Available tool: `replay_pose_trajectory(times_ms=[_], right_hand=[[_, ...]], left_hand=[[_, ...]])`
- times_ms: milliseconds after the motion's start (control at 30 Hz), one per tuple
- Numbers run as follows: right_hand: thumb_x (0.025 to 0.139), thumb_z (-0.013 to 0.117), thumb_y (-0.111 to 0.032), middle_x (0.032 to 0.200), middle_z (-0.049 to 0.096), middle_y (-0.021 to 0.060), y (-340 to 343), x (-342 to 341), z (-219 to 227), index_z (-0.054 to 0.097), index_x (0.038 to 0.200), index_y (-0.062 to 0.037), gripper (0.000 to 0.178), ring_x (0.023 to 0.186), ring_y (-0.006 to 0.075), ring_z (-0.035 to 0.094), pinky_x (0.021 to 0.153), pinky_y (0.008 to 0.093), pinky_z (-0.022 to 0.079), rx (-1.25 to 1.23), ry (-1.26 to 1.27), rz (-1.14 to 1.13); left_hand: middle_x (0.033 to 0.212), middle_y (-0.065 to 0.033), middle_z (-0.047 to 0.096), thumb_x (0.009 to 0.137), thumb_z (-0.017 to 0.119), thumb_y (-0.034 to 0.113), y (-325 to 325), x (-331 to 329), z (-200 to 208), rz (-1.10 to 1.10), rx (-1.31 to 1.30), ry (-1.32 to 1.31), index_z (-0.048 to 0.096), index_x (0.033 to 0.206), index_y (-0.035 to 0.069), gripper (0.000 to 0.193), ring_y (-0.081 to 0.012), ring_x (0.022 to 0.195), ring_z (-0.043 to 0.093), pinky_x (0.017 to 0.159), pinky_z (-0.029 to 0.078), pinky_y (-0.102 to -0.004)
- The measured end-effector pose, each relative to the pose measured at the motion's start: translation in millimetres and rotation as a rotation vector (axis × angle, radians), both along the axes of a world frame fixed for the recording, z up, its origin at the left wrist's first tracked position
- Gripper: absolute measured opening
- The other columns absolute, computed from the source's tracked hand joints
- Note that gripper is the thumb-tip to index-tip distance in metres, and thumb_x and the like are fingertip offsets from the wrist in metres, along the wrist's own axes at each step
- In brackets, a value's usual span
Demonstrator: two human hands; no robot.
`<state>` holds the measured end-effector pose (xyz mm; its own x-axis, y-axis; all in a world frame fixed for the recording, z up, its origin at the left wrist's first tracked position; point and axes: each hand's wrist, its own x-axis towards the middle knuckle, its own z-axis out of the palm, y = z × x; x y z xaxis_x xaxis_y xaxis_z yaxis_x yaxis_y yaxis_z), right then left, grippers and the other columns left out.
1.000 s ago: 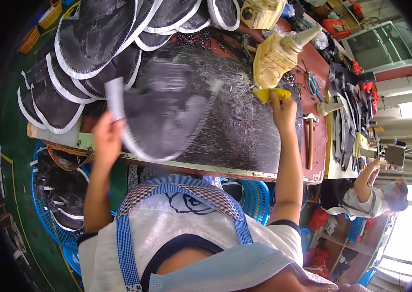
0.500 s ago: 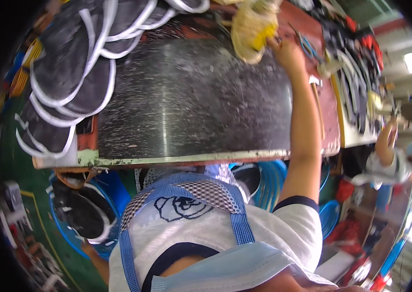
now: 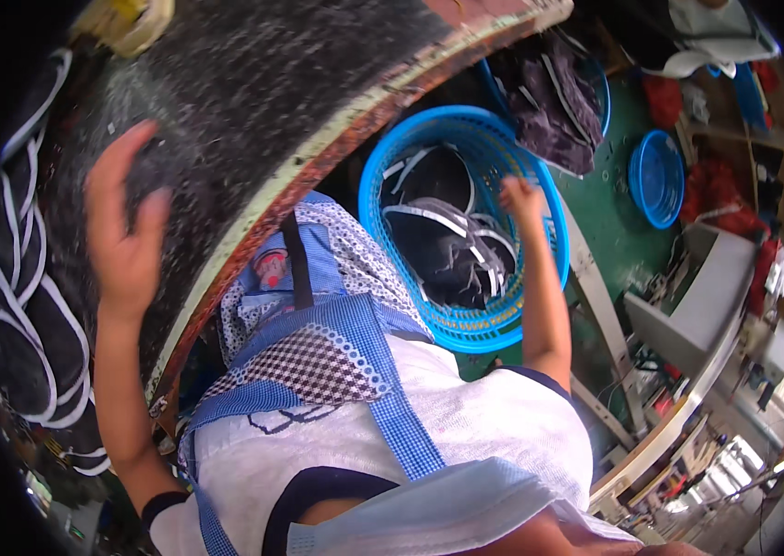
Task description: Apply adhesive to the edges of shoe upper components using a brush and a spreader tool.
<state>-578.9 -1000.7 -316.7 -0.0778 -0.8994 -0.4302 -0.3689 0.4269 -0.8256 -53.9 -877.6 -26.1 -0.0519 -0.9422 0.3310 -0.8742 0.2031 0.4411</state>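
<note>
- Currently I find the view swung toward the person's right, with a blue basket point(image 3: 371, 176) in plain sight beside the bench point(image 3: 253, 102)
- Right hand point(image 3: 520, 196), half a second ago at the yellowish object point(image 3: 137, 28) on the bench, is now over the right side of the basket; its fingers look curled, and I cannot tell whether they pinch anything
- Left hand point(image 3: 126, 227) has come up from low at the person's left; I record it spread above the bench top, thumb apart from the fingers, nothing in its grasp
- Dark white-edged pieces point(image 3: 429, 246) lie heaped inside the basket; I cannot verify contact with the right hand
- Similar pieces point(image 3: 26, 361) lie overlapped at the left edge of view
- In my judgement, work has shifted from bench to basket, the right hand leading and the left free
</note>
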Motion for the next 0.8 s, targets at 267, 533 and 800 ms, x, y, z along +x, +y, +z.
replay_pose_trajectory(times_ms=[267,533,800], right_hand=[[0.059,0.083,-0.051,0.148,0.032,0.0212,112.1,34.3,-135.0,0.032,0.143,-0.0004,0.110,0.138,0.0341,0.030,0.112,0.0440,0.026,0.134,0.734,0.567],[0.050,0.085,-0.055,0.149,0.033,0.0173,70.7,69.0,-164.2,0.015,0.150,-0.0046,0.132,0.141,0.0314,0.026,0.116,0.0499,0.016,0.365,0.794,0.833],[0.056,0.084,-0.046,0.104,0.066,0.0212,101.3,104.3,-171.9,0.065,0.108,0.0017,0.073,0.099,0.0347,0.064,0.089,0.0415,0.050,0.368,0.451,1.013]], left_hand=[[0.151,-0.0140,0.029,0.080,0.066,0.024,-106.0,-90.0,-24.1,-0.393,0.158,-0.366,0.037,0.145,0.013,0.071,-0.0346,0.142,0.023,0.115,0.019,-0.0486],[0.153,-0.0162,0.026,0.074,0.068,0.047,-123.6,-107.7,-6.8,-0.368,0.212,-0.456,0.038,0.145,0.018,0.082,-0.0377,0.141,0.023,0.113,0.014,-0.0567],[0.151,-0.0227,0.027,0.076,0.067,0.050,-123.4,-113.6,5.0,-0.346,0.276,-0.483,0.041,0.142,0.014,0.079,-0.0447,0.139,0.025,0.110,0.014,-0.0611]])
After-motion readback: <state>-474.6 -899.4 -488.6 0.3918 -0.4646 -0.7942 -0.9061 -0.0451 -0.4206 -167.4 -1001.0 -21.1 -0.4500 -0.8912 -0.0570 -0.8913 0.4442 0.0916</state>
